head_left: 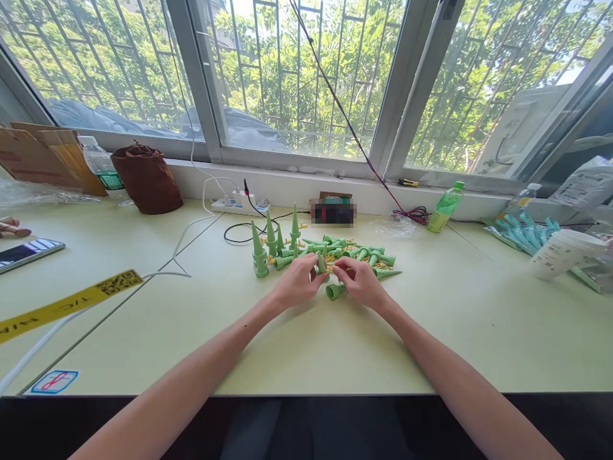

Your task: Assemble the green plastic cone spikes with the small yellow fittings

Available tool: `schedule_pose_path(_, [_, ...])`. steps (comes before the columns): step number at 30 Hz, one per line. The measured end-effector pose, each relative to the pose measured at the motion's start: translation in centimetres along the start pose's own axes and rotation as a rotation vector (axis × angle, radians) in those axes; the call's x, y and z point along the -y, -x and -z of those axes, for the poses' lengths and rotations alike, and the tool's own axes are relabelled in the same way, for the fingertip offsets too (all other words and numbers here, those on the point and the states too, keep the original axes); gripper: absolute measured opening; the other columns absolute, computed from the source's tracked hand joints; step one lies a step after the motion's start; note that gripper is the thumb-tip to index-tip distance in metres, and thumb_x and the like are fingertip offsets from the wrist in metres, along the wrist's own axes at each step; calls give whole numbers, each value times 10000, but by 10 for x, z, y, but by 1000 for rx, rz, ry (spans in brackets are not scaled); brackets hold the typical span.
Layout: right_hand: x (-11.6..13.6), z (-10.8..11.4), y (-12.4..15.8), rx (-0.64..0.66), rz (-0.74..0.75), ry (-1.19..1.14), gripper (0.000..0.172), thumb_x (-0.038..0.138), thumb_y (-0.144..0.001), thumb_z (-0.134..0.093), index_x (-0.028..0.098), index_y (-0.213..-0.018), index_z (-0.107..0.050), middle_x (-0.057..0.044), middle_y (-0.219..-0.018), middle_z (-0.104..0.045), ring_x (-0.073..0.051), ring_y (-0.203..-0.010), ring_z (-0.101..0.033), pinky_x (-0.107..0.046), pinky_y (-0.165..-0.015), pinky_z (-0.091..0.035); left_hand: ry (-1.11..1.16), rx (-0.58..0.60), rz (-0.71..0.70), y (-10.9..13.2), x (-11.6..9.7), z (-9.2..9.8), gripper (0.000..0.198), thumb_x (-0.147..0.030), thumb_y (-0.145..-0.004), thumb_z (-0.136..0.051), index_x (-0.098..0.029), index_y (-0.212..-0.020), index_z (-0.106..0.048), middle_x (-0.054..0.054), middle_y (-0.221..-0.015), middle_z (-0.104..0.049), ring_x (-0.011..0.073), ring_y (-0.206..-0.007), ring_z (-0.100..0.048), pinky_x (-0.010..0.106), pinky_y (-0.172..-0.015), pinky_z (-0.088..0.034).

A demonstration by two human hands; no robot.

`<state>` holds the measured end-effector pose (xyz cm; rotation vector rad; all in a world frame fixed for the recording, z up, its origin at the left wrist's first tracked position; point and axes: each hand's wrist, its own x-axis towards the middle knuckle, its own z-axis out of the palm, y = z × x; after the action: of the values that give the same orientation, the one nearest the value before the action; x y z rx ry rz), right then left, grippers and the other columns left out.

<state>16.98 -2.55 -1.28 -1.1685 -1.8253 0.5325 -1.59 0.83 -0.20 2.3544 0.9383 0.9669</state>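
Note:
My left hand [297, 281] is closed around a green plastic watering spike [321, 263], its pointed tip up. From the right, my right hand [363, 280] pinches a small yellow plastic valve [331, 269] at the side of that spike. My fingers partly cover both pieces, so I cannot tell how far the valve is in. Several finished-looking spikes [259, 255] stand upright to the left, with yellow pieces at their sides. Behind and right of my hands lies a pile of green spikes [366, 253] with small yellow parts among them. An open-ended green cap [334, 292] lies just below my right fingers.
A power strip [230, 206] with cables stands by the window wall. Farther right are a green bottle [445, 207], a white paper cup [565, 254] and turquoise items [527, 230]. On the left lie a brown bag [147, 179], a phone [29, 253] and a yellow tag [76, 303].

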Motion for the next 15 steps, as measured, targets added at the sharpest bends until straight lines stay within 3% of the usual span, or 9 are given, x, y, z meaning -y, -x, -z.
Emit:
schedule_pose_path(10, [2,0,-1,-19,7,85,407,461,-940,-436,180,-667,-548,29,-555,-428,-110,-515,-344,-246,-502,-267,12,4,-15,1,-3,-1,124,-276,-851,-556,-178,-893,-619,19,-791,-550,114,-612,-528,253,-565,-462])
schedule_pose_path(15, [0,-2,-1,-21,10,122,490,495,-950,-401,175,-603,-531,23,-524,-444,-109,-503,-360,-249,-515,-260,4,16,-20,3,-4,-1,119,-262,-855,-547,-179,-896,-622,16,-782,-539,117,-627,-532,251,-570,-464])
